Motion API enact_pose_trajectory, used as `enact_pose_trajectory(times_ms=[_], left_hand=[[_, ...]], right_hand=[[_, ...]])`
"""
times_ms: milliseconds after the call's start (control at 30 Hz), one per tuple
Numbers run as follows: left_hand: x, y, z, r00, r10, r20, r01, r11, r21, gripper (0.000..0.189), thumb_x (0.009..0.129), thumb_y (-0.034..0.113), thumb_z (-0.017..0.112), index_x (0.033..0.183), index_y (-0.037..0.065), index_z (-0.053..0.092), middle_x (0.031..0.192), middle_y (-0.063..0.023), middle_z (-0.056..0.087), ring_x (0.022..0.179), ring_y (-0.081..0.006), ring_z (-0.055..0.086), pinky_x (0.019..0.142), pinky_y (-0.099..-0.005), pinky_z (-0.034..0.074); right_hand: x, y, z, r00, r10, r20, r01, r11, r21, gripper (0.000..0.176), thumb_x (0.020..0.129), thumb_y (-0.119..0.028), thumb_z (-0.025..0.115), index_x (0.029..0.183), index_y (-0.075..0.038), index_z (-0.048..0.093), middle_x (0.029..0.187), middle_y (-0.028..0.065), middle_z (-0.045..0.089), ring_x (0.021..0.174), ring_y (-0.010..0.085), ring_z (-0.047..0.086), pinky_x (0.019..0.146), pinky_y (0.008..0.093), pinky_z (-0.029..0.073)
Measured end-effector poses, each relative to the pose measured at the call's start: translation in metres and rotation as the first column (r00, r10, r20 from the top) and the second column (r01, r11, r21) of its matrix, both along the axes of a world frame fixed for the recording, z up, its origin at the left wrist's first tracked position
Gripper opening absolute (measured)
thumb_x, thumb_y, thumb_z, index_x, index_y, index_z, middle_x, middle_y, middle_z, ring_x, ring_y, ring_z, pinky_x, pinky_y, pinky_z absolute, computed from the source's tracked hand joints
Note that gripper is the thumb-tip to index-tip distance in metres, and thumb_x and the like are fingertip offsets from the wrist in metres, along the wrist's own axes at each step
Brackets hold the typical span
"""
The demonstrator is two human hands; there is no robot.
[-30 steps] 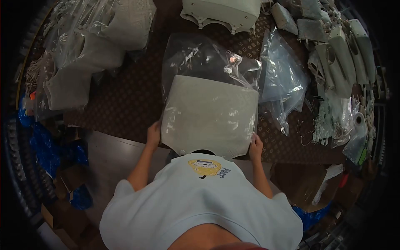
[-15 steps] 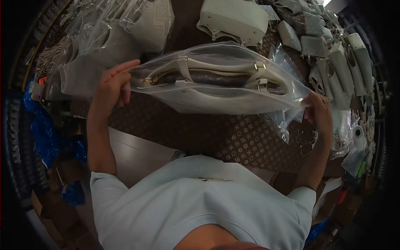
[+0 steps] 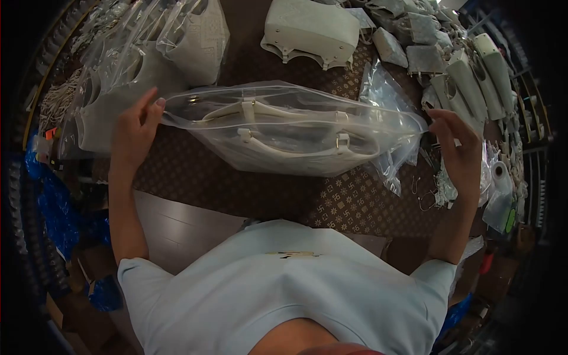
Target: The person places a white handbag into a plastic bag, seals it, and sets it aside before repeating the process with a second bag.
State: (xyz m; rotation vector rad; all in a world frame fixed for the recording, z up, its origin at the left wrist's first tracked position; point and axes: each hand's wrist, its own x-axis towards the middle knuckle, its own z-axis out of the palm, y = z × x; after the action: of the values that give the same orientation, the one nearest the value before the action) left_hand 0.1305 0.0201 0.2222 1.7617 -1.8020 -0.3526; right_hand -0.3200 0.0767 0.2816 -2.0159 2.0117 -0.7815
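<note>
A cream handbag (image 3: 284, 163) with two handles and gold-coloured fittings stands inside a clear plastic bag (image 3: 201, 127), its mouth facing up. At the plastic bag's left corner, my left hand (image 3: 136, 127) pinches the edge near the thumb, index finger pointing up. The fingers of my right hand (image 3: 457, 135) are closed at the opposite corner. Between them the plastic rim is stretched long and narrow. Both handbag handles lie below the rim, seen partly through the film.
Another pale handbag (image 3: 310, 32) lies at the back of the brown patterned table (image 3: 349, 201). Plastic-wrapped bags (image 3: 195, 44) crowd the left, beside tan cords (image 3: 59, 100). Small pouches (image 3: 426, 59) and several pale bags (image 3: 491, 65) fill the right. Loose clear plastic (image 3: 387, 160) lies near my right hand.
My hands have moved slightly farther apart, the left one lower left. The plastic bag's rim is pulled straighter and now sits above the handbag's handles. The view has shifted a little.
</note>
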Motion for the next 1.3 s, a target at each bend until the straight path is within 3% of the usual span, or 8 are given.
enact_pose_trajectory(times_ms=[33, 100, 300, 633, 967, 1033, 1133, 1300], left_hand=[[-0.004, 0.004, 0.003, 1.000, -0.013, -0.006, 0.013, 1.000, -0.004, 0.038, 0.083, 0.025, 0.056, 0.115, 0.004, 0.056, 0.070, -0.0070, 0.062, 0.067, -0.0158, 0.059, 0.062, -0.0271, 0.048], [-0.018, 0.016, 0.022, 0.941, -0.274, 0.197, 0.324, 0.895, -0.305, 0.038, 0.077, 0.024, 0.066, 0.111, 0.009, 0.059, 0.088, -0.0049, 0.064, 0.099, -0.0222, 0.055, 0.095, -0.0373, 0.036], [-0.045, 0.010, 0.027, 0.804, -0.464, 0.371, 0.538, 0.834, -0.123, 0.028, 0.070, 0.019, 0.070, 0.095, 0.012, 0.064, 0.089, 0.0000, 0.064, 0.117, -0.0253, 0.044, 0.108, -0.0501, -0.001], [-0.010, -0.003, 0.065, 0.788, -0.418, 0.452, 0.385, 0.908, 0.168, 0.010, 0.071, 0.020, 0.068, 0.067, 0.010, 0.067, 0.070, 0.0003, 0.063, 0.119, -0.0239, 0.042, 0.109, -0.0471, -0.006], [0.000, 0.006, 0.067, 0.834, -0.384, 0.396, 0.292, 0.916, 0.274, 0.007, 0.068, 0.016, 0.069, 0.067, 0.010, 0.067, 0.079, -0.0024, 0.064, 0.116, -0.0242, 0.045, 0.109, -0.0465, -0.002], [0.001, 0.009, 0.064, 0.864, -0.385, 0.325, 0.306, 0.914, 0.268, 0.006, 0.068, 0.015, 0.069, 0.068, 0.010, 0.067, 0.080, -0.0031, 0.064, 0.116, -0.0246, 0.045, 0.109, -0.0466, -0.002], [0.005, 0.012, 0.056, 0.897, -0.371, 0.239, 0.289, 0.903, 0.318, 0.007, 0.066, 0.014, 0.069, 0.071, 0.009, 0.067, 0.080, -0.0034, 0.064, 0.117, -0.0250, 0.045, 0.109, -0.0466, -0.002], [-0.003, 0.013, 0.061, 0.880, -0.368, 0.300, 0.276, 0.911, 0.307, 0.007, 0.066, 0.012, 0.067, 0.071, 0.008, 0.065, 0.078, -0.0023, 0.064, 0.119, -0.0246, 0.044, 0.110, -0.0456, -0.002]], right_hand=[[0.006, 0.002, 0.002, 0.991, 0.131, -0.026, -0.133, 0.969, -0.209, 0.017, 0.078, -0.016, 0.060, 0.089, -0.005, 0.065, 0.079, 0.0110, 0.064, 0.080, 0.0192, 0.061, 0.078, 0.0315, 0.046], [0.019, 0.001, -0.002, 0.961, 0.229, -0.154, -0.257, 0.946, -0.199, 0.017, 0.076, -0.016, 0.063, 0.089, -0.005, 0.065, 0.085, 0.0110, 0.064, 0.092, 0.0221, 0.057, 0.090, 0.0366, 0.037], [0.004, -0.019, -0.018, 0.866, 0.342, -0.365, -0.346, 0.937, 0.056, 0.019, 0.072, -0.018, 0.068, 0.088, -0.008, 0.065, 0.086, 0.0053, 0.064, 0.110, 0.0253, 0.049, 0.109, 0.0452, 0.012], [-0.004, -0.024, 0.015, 0.788, 0.363, -0.497, -0.376, 0.923, 0.078, 0.011, 0.070, -0.020, 0.070, 0.069, -0.009, 0.066, 0.063, 0.0032, 0.058, 0.085, 0.0191, 0.056, 0.108, 0.0472, 0.013], [-0.021, -0.030, -0.008, 0.798, 0.451, -0.400, -0.477, 0.878, 0.038, 0.012, 0.067, -0.016, 0.073, 0.075, -0.011, 0.066, 0.078, 0.0030, 0.061, 0.086, 0.0162, 0.056, 0.103, 0.0428, 0.028], [-0.034, -0.025, -0.013, 0.919, 0.382, 0.097, -0.356, 0.910, -0.213, 0.022, 0.065, -0.011, 0.074, 0.084, -0.007, 0.065, 0.090, 0.0042, 0.061, 0.094, 0.0172, 0.055, 0.094, 0.0352, 0.037], [-0.039, -0.011, -0.044, 0.898, 0.324, 0.298, -0.309, 0.946, -0.097, 0.031, 0.063, -0.007, 0.075, 0.091, -0.004, 0.062, 0.097, 0.0052, 0.060, 0.099, 0.0185, 0.054, 0.088, 0.0298, 0.041], [-0.043, -0.020, -0.071, 0.899, 0.384, 0.210, -0.324, 0.907, -0.270, 0.022, 0.065, -0.005, 0.074, 0.084, -0.004, 0.064, 0.086, 0.0024, 0.063, 0.096, 0.0186, 0.056, 0.086, 0.0323, 0.041]])
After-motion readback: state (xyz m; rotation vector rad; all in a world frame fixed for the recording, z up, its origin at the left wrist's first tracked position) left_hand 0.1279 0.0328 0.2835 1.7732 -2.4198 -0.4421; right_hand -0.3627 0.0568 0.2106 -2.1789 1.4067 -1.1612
